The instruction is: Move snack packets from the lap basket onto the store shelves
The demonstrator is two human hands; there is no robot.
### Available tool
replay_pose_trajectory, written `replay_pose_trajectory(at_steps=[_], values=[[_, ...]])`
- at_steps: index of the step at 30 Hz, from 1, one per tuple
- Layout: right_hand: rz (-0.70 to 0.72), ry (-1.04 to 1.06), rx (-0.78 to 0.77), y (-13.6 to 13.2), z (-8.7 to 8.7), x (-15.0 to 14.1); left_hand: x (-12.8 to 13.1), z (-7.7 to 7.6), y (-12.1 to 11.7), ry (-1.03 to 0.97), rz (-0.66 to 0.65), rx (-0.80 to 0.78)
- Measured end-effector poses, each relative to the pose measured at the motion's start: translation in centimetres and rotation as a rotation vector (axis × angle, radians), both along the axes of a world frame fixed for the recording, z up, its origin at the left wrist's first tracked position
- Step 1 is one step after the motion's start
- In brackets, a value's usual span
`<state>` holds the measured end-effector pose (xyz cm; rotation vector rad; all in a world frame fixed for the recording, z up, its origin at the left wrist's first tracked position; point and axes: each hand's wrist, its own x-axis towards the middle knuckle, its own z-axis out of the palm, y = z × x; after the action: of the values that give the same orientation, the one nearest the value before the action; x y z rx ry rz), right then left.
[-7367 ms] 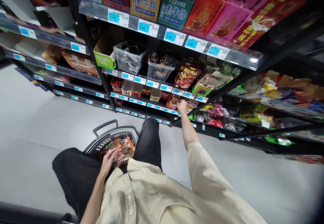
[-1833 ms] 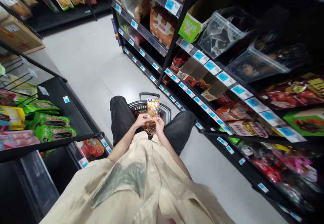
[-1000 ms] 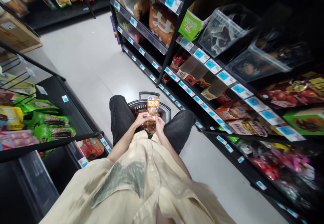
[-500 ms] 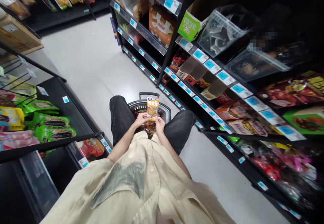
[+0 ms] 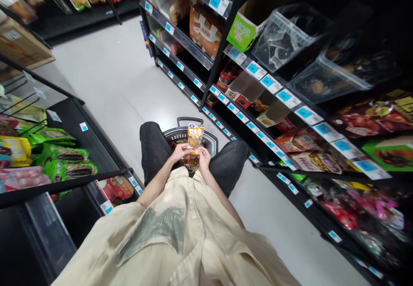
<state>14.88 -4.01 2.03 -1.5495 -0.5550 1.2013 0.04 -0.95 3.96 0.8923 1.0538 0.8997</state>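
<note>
A small orange-and-white snack packet point(image 5: 195, 137) with a clear window is held upright between both hands, its printed front facing me. My left hand point(image 5: 180, 152) pinches its lower left edge, and my right hand point(image 5: 203, 158) pinches the lower right edge. Beneath and behind the packet stands a dark shopping basket point(image 5: 211, 143) between my knees, its handle point(image 5: 189, 120) on the far side. Several shiny wrapped snacks point(image 5: 190, 163) lie in the basket, partly covered by the hands and the packet.
Shelving with price tags point(image 5: 267, 81) runs along the right, bearing snack bags, a green carton point(image 5: 241, 32) and clear plastic tubs point(image 5: 280, 40). On the left, a black rack point(image 5: 80, 118) holds green seed bags point(image 5: 69, 154). A cardboard box point(image 5: 24, 45) sits farther back.
Earlier my right hand reached into a low shelf while the left rested on the snacks in the basket. Since then both hands came to hold the packet; over the last second they stay nearly still.
</note>
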Motion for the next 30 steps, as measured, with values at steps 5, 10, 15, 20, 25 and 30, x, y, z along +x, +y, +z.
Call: replay_pose_trajectory(at_steps=[5, 10, 15, 20, 25, 30], values=[[0.019, -0.03, -0.011, 0.0, -0.5, 0.1, 0.0, -0.5, 0.0, 0.0, -0.018, -0.002], [0.018, -0.098, -0.004, 0.1, -1.0, 0.3, 0.0, -0.9, -0.1, 0.055, -0.036, 0.003], [0.011, -0.061, -0.017, 0.2, -0.6, 0.3, 0.0, -0.9, 0.0, 0.055, -0.039, 0.004], [0.01, -0.029, 0.026, 0.2, -0.1, 0.0, 0.0, -1.7, 0.0, 0.053, -0.034, 0.005], [0.068, -0.156, 0.126, -0.2, 0.8, -0.1, 0.0, -2.3, 0.1, 0.073, 0.076, -0.001], [0.191, -0.336, 0.186, -0.8, 2.5, -0.1, 0.0, -1.9, -0.2, -0.087, -0.022, -0.109]])
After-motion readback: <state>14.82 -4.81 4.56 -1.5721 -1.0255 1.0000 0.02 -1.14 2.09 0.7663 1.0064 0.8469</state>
